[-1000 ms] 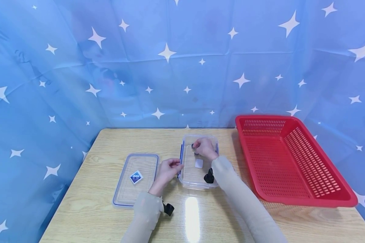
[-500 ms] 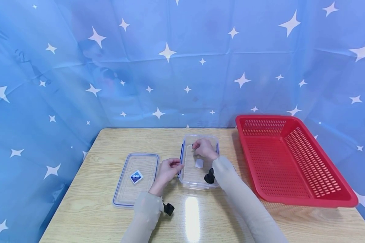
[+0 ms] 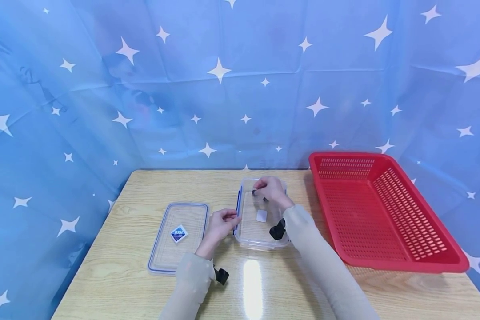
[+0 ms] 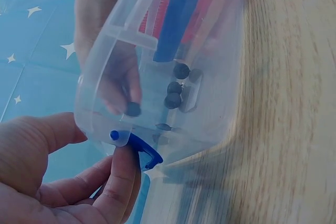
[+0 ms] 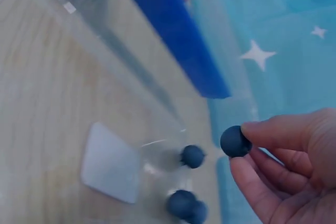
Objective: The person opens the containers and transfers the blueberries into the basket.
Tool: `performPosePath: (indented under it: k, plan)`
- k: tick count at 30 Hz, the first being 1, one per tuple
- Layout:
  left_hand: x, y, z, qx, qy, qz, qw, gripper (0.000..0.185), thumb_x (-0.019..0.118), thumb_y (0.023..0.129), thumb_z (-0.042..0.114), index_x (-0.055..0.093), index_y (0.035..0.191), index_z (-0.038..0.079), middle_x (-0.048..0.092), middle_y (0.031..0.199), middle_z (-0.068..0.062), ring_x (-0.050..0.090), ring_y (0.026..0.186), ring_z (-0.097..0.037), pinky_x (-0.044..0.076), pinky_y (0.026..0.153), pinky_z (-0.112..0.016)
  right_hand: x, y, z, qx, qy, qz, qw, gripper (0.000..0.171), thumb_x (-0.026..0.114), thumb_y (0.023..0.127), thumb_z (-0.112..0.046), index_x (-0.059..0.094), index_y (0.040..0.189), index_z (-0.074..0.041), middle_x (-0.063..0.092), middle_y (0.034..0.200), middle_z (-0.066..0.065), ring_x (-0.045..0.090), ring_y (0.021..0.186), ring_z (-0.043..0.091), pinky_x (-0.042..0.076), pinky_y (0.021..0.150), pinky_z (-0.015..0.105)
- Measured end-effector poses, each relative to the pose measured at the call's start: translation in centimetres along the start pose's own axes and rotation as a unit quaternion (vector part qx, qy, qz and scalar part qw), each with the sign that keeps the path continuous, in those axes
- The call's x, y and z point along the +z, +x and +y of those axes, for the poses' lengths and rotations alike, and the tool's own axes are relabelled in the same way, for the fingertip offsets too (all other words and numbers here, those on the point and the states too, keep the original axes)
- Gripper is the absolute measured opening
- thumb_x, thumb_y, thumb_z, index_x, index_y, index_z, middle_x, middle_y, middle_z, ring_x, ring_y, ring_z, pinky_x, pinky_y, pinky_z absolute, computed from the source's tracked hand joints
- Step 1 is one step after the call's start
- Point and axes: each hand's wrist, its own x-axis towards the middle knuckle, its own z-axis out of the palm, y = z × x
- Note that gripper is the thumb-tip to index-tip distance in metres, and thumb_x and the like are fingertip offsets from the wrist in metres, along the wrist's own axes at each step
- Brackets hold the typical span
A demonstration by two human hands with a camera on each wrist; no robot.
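Note:
A clear plastic food container (image 3: 250, 232) with blue side latches stands on the table. My left hand (image 3: 222, 223) grips its left edge; in the left wrist view, the thumb and fingers hold the wall by a blue latch (image 4: 142, 148). Over the container's far end, my right hand (image 3: 272, 189) pinches a blueberry (image 5: 235, 141) between thumb and fingertips. Several other blueberries (image 5: 192, 156) lie on the container floor, partly hidden by the right hand in the head view. Among them is a pale, rounded-square pad (image 5: 111, 163), probably a sticker.
Left of the container, its blue-rimmed clear lid (image 3: 166, 255) lies flat with a blue and white label (image 3: 179, 233). A large red perforated basket (image 3: 374, 222) stands on the right. Behind the wooden table (image 3: 116, 271) hangs a blue star-patterned cloth (image 3: 240, 98).
The right hand has shifted slightly right and away over the container, with a dark berry showing at its fingertips. My left hand stays on the container's edge.

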Motion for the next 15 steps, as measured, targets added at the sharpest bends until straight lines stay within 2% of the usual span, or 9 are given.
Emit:
performPosePath:
  k: [7,15]
  plan:
    - [0.0,-0.1,0.1,0.003,0.002,0.0,1.0,0.028,0.069,0.081,0.005,0.064,0.104,-0.009,0.066,0.089,-0.012,0.058,0.073,-0.01,0.05,0.066,-0.022,-1.8,0.2,-0.9,-0.027,0.027,0.026,0.999,0.016,0.068,0.082,0.0,0.067,0.097,0.003,0.068,0.091,0.013,0.062,0.086,0.025,0.051,0.075,0.031]
    - [0.0,0.0,0.0,-0.004,0.002,-0.001,1.0,0.027,0.07,0.081,0.006,0.065,0.104,-0.007,0.066,0.09,-0.011,0.058,0.074,-0.011,0.05,0.067,-0.023,-3.6,-0.4,-2.2,-0.013,0.076,0.028,0.997,0.018,0.068,0.083,-0.003,0.066,0.1,0.002,0.065,0.097,0.015,0.06,0.09,0.026,0.049,0.08,0.034]
